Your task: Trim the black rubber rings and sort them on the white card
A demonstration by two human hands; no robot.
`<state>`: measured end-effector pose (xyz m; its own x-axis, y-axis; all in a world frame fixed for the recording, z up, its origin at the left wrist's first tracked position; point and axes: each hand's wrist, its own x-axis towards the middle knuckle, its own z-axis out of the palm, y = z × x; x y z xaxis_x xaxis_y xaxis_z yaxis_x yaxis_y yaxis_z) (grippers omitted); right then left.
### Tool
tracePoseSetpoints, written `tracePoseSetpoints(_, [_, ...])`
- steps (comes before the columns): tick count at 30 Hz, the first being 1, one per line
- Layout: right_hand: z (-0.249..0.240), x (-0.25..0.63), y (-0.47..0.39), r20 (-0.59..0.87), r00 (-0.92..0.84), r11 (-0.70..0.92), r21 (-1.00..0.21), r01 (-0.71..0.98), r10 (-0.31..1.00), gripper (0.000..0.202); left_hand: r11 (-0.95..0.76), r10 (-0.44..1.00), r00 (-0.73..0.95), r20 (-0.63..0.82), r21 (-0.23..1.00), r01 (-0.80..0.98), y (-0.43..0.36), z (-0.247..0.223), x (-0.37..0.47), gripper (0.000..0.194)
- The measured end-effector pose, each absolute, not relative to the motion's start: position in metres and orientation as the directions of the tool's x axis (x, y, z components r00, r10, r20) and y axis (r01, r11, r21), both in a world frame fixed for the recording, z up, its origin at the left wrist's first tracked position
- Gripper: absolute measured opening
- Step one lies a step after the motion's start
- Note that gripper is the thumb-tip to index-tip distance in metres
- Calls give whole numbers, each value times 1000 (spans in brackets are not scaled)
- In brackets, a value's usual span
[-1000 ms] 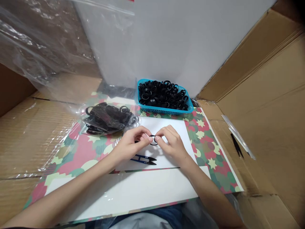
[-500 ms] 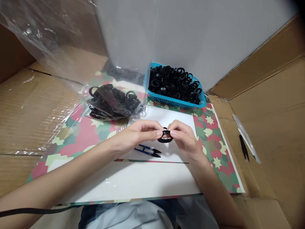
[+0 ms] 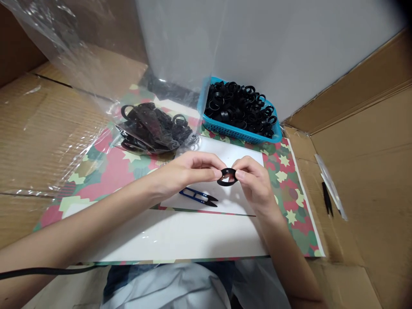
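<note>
A black, rubbery-looking ring (image 3: pixel 227 183) is pinched on opposite sides by left hand (image 3: pixel 189 171) and right hand (image 3: pixel 255 182), apparently for steadiness, inward of the camouflage-patterned counter's (image 3: pixel 107 150) near edge.

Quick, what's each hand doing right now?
Left hand: closed, pinching one side of a black ring between thumb and fingers.
Right hand: closed, pinching the ring's opposite side.

Both hands (image 3: pixel 193 174) pinch a black ring (image 3: pixel 227 177) above blue-handled snips (image 3: pixel 198 197).
</note>
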<state>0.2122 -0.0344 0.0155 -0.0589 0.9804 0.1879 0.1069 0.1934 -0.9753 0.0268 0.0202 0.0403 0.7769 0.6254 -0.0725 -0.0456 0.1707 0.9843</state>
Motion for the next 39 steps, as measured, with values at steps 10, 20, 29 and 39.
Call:
tracePoseSetpoints(10, [18,211,-39,335,1,322,-906,276,942,10,7,665,746,43,998,-64,24,37,28,12])
tracePoseSetpoints(20, [16,209,-41,384,51,339,-862,377,922,12,-76,700,708,94,995,-56,20,37,29,12])
tracePoseSetpoints(29, [14,209,-40,405,80,353,-865,355,911,9,-93,709,695,117,993,-73,20,34,30,12])
tracePoseSetpoints(39, [14,209,-39,411,105,349,-863,366,906,7,38,725,687,50,993,-112,21,33,31,13])
